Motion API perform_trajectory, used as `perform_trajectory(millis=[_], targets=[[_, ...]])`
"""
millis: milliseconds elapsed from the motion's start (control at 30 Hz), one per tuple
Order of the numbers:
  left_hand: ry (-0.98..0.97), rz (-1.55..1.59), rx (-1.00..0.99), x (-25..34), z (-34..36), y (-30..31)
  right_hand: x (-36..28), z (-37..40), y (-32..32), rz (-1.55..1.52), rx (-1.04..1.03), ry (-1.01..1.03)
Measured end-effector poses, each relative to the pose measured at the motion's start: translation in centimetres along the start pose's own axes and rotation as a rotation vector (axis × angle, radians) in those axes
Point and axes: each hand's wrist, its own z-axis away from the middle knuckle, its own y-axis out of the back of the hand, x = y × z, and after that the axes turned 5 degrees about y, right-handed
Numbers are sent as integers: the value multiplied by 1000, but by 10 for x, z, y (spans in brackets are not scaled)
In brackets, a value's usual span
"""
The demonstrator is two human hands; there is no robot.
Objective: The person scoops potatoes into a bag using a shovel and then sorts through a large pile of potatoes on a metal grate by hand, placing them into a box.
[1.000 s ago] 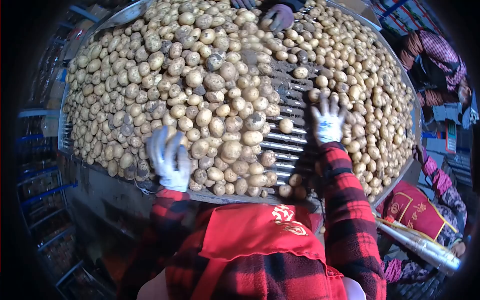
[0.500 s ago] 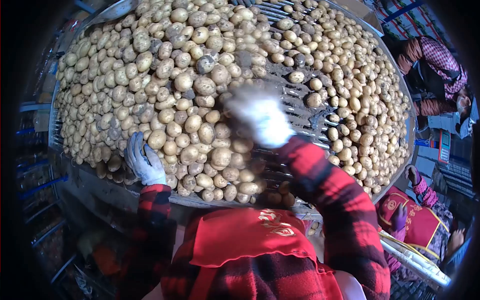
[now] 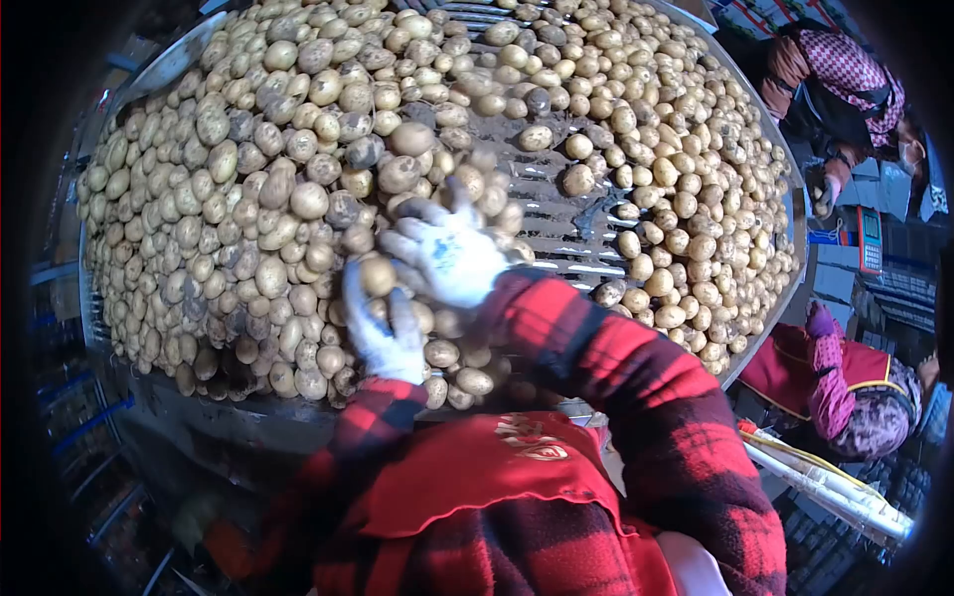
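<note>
Potatoes (image 3: pixel 268 238) cover most of a slatted metal table (image 3: pixel 561 223), some of them dusty with soil. My left hand (image 3: pixel 385 328), in a whitish glove, is at the near middle of the pile with thumb and fingers apart around a potato (image 3: pixel 378 276). Just above and to its right, my right hand (image 3: pixel 445 243), gloved in white with grey fingertips, lies over the potatoes with its fingers spread. No potato is visibly gripped by it. Bare slats with soil on them show to the right of this hand.
Smaller potatoes (image 3: pixel 696 199) lie on the right side of the slats. The table's metal edge (image 3: pixel 229 417) runs close in front of me. Two people are at the right, one (image 3: pixel 845 79) at the upper right and one (image 3: pixel 845 387) lower down. A pale rail (image 3: pixel 825 487) stands at the lower right.
My left hand has moved right and is at a potato. My right hand has moved left, closer to it. The view has shifted slightly, and the people at the right have changed posture.
</note>
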Motion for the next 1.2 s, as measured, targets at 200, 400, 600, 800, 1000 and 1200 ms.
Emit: perform_trajectory(millis=[200, 400, 600, 800, 1000, 1200], targets=[[-280, -99, -155, 34, -30, -133, 117, 97, 76, 366, -235, -445], [-684, -281, -553, 113, -5, -237, 125, 219, 128, 461, 145, -749], [-831, -101, -975, 88, 43, -146, -4, 266, 98, 231, -30, -862], [-695, -349, -658, 55, -37, -58, 65, 166, 117, 222, 201, -525], [-506, -561, -497, 9, -60, -53, 194, 21, 63, 220, 136, -206], [-443, -459, -524, 4, -63, -53, 330, -113, 15, 394, -24, -469]])
